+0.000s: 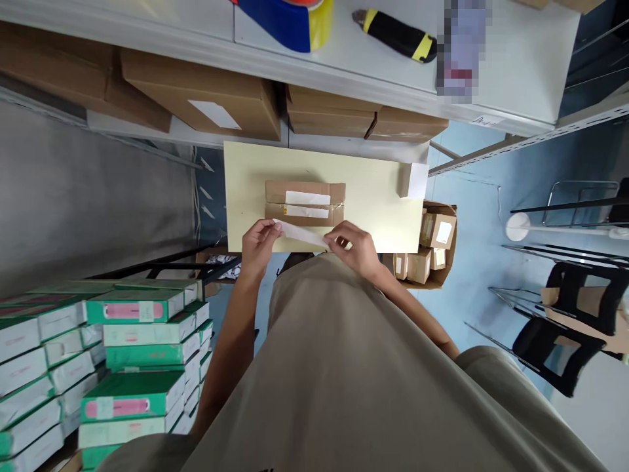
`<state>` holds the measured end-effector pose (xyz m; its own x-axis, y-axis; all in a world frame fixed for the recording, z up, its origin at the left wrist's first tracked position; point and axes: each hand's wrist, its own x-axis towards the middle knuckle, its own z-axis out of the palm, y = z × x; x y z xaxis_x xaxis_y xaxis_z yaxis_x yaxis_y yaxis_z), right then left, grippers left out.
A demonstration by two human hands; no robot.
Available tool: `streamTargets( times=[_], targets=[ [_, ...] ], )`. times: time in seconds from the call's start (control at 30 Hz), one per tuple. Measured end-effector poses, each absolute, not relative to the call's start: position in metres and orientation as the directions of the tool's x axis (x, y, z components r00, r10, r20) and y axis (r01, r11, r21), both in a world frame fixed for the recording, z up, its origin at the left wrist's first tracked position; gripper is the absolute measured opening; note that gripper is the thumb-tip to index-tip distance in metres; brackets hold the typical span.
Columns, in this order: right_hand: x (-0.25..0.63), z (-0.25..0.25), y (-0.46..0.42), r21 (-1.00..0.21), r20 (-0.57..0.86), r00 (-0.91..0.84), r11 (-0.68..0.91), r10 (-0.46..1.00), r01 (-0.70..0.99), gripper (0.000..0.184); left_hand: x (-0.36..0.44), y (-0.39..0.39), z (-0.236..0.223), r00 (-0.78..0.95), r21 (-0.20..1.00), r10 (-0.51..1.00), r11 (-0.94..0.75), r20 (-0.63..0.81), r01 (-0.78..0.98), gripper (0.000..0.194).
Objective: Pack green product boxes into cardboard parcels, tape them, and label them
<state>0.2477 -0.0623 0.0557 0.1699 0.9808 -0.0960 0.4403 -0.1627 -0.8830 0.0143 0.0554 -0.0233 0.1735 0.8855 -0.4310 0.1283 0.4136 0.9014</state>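
Observation:
A narrow white paper strip (301,233) is stretched between my two hands, just in front of a brown cardboard box (305,204). My left hand (260,244) pinches its left end between thumb and fingers. At the other end, my right hand (354,248) grips the strip with its fingertips. The box lies on a pale yellow table (378,216) and bears two white labels (307,198) on top, one on each side of a middle seam. Any print on the strip is too small to read.
A white box (413,181) stands at the table's right end. Beyond, a shelf (393,77) carries a utility knife (396,34) and a tape roll (295,23). An open carton (449,255) of small boxes sits at right; green-and-white boxes (137,351) are stacked at left.

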Motion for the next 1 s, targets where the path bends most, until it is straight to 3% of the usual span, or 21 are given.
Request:
streamTargets(
  times=[0.1, 0.27, 0.43, 0.67, 1.0],
  targets=[
    [0.257, 0.034, -0.045, -0.894, -0.197, 0.35, -0.314, 0.916, 0.318, 0.042, 0.017, 0.067, -0.028, 0.192, 0.912, 0.894, 0.381, -0.406, 0.154, 0.063],
    [0.272, -0.001, -0.017, -0.884, -0.345, 0.396, -0.436, 0.851, 0.168, 0.046, 0.026, 0.1, -0.039, 0.248, 0.897, 0.888, 0.3, -0.388, 0.325, 0.044],
    [0.282, -0.024, 0.003, -0.847, -0.376, 0.439, -0.495, 0.816, 0.194, 0.045, 0.037, 0.131, -0.05, 0.336, 0.851, 0.861, 0.186, -0.382, 0.491, 0.022],
    [0.278, -0.043, 0.016, -0.759, -0.395, 0.491, -0.577, 0.777, 0.302, 0.038, 0.049, 0.147, -0.06, 0.316, 0.761, 0.866, 0.106, -0.387, 0.641, 0.018],
    [0.268, -0.047, 0.012, -0.72, -0.392, 0.513, -0.602, 0.764, 0.345, 0.028, 0.047, 0.142, -0.06, 0.3, 0.73, 0.877, 0.08, -0.375, 0.679, 0.013]
  ],
)
